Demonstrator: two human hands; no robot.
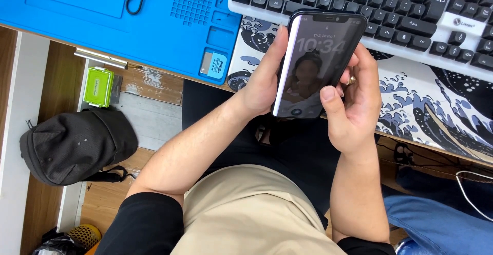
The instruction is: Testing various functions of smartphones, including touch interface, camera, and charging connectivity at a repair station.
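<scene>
both hands [264, 83] [354, 109] grip a lit phone [316, 62] above the keyboard [411, 8], blue mat [102, 24] beside.

Worn wooden floor [149, 83]; desk edge [154, 70] above; white wall strip [15, 132] left; even light.

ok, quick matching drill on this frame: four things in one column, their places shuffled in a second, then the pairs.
1 dark smartphone with lit screen
2 blue silicone work mat
3 black cloth backpack
4 black-keyed white keyboard

a on the floor, left of the person
b held in both hands
c desk top, left part
d on the wave-print desk mat

Pairs: 1-b, 2-c, 3-a, 4-d
</scene>
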